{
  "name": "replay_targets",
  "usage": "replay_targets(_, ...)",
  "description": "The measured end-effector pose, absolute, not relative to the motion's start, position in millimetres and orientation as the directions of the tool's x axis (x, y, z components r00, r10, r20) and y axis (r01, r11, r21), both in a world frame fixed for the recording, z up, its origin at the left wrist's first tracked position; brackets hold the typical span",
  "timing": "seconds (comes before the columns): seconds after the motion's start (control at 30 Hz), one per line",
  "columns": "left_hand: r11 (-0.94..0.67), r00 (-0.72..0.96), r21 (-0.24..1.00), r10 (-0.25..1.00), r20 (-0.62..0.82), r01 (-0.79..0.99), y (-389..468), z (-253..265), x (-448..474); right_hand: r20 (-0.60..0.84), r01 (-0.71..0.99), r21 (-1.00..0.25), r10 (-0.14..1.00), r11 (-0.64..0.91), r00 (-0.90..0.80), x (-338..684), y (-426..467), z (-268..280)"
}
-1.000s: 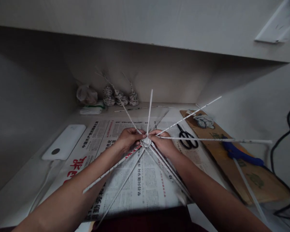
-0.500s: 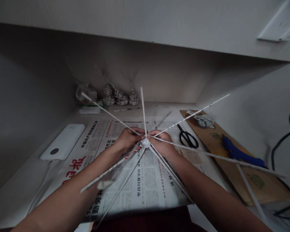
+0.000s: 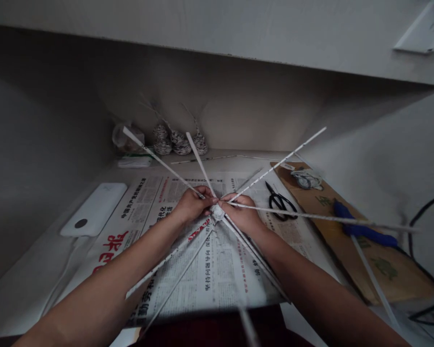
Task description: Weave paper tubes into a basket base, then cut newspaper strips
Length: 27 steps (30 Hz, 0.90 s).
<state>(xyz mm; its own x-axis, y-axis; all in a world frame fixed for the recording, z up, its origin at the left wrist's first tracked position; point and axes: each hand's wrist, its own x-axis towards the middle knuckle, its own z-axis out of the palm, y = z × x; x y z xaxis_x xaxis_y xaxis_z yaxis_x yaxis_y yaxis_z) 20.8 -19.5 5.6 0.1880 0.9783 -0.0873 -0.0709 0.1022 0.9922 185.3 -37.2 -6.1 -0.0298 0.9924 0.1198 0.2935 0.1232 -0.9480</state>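
A small woven paper piece is held over the newspaper, with several rolled paper sticks spreading out from it like spokes. My left hand is closed on its left side, thumb and fingers pinching close to the centre. From the right, my right hand also pinches near the centre, with sticks passing over and beside its fingers. The fingertips of both hands nearly meet at the far edge of the woven part. Exactly which strands lie between them is hidden.
Newspaper covers the table. Black scissors lie to the right, beside cardboard carrying a blue glue gun and a crumpled bundle. A white power bank sits left. Woven gourd shapes stand at the back under an overhang.
The far upright stick has tilted to the left, and the long right-hand stick has swung upward. Another stick now points toward me at the bottom. Both hands stay near the centre.
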Motion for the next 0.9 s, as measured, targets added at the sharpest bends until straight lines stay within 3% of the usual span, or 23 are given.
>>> replay_targets(0.2, 0.073, 0.168, 0.993, 0.984, -0.057, -0.090, -18, 0, 21, 0.123, 0.380, -0.917, 0.992, 0.118, -0.011, 181, -41, 4)
replay_targets(0.43, 0.087, 0.158, 0.987, 0.985, -0.065, -0.138, -20, 5, 23, 0.050, 0.300, -0.953, 0.998, 0.037, 0.034, 187, -34, -4)
replay_targets(0.73, 0.078, 0.176, 0.989, 0.983, -0.056, -0.123, -22, 9, 23, 0.002, 0.040, -0.999, 1.000, 0.001, 0.025, 186, -31, -8)
replay_targets(0.9, 0.104, 0.182, 0.988, 0.980, -0.082, -0.116, -21, 5, 21, 0.015, 0.059, -0.998, 1.000, 0.014, 0.009, 186, -31, -10)
